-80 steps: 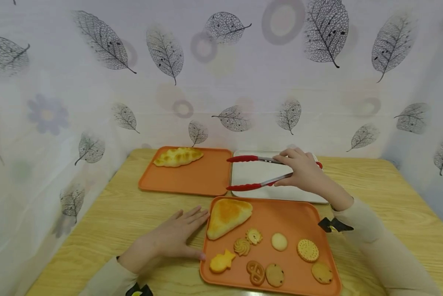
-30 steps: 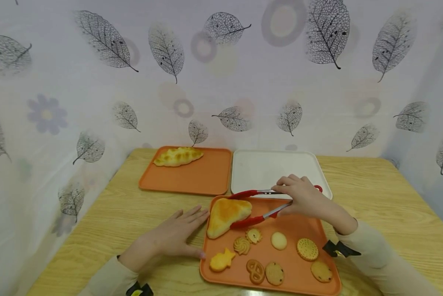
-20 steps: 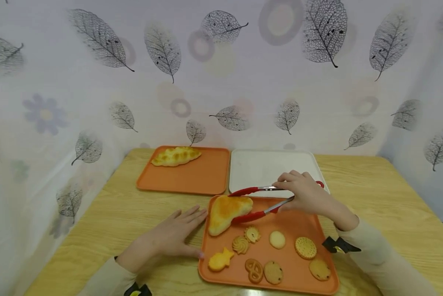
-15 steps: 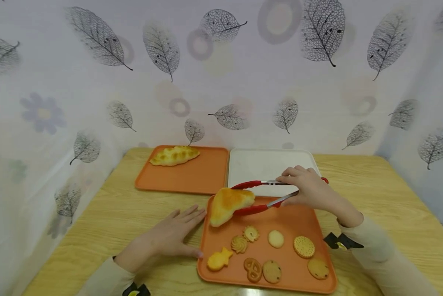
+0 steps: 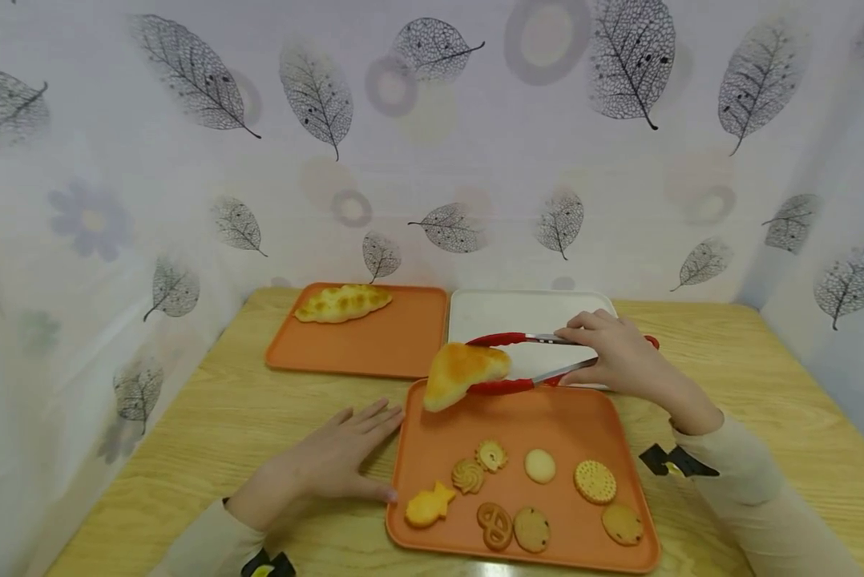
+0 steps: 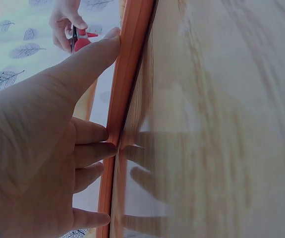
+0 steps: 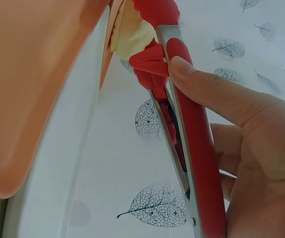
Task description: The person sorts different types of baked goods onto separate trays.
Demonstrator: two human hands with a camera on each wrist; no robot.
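My right hand grips a pair of red-and-silver tongs. Their red tips pinch a golden triangular bread, held raised over the back left of the near orange tray. In the right wrist view, the thumb presses on the tongs' red handle and a piece of pale bread shows at the tips. My left hand lies with fingers spread beside that tray. The left wrist view has its fingertips at the tray's orange rim.
Several cookies, among them a fish-shaped one and a pretzel, lie on the near tray. Behind it stand another orange tray with a long bread and a white tray. A leaf-patterned curtain hangs at the back.
The tongs came down from over the white tray, closed on the triangular bread and lifted it up, back and slightly right. My left hand has stayed at the tray's edge.
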